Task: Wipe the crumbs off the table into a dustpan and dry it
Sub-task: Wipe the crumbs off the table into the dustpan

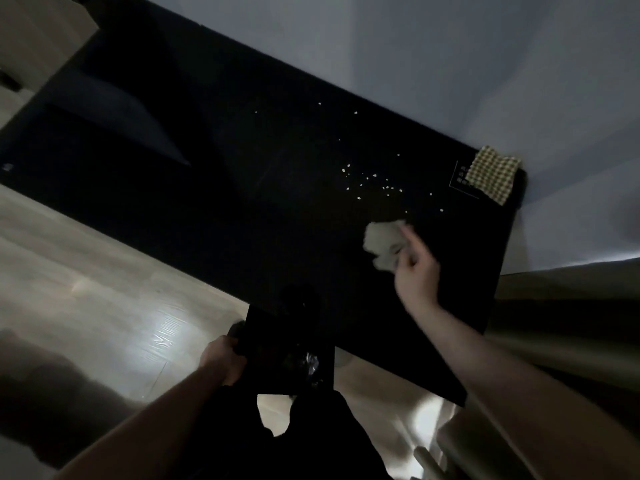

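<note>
A black table (242, 202) fills the middle of the dim view. Several pale crumbs (375, 183) lie scattered on its right part, a few more farther back. My right hand (415, 275) hovers over the table just in front of the crumbs, shut on a crumpled white cloth (381, 240). My left hand (221, 358) grips a black dustpan (287, 355) held against the table's near edge, below the tabletop. Something shiny lies in the pan; I cannot tell what it is.
A yellow checked cloth (491, 173) lies on the far right corner of the table, partly over a white-outlined label. A pale wall runs behind the table. Light wooden floor (104, 289) lies to the left. Dark trousers show at the bottom.
</note>
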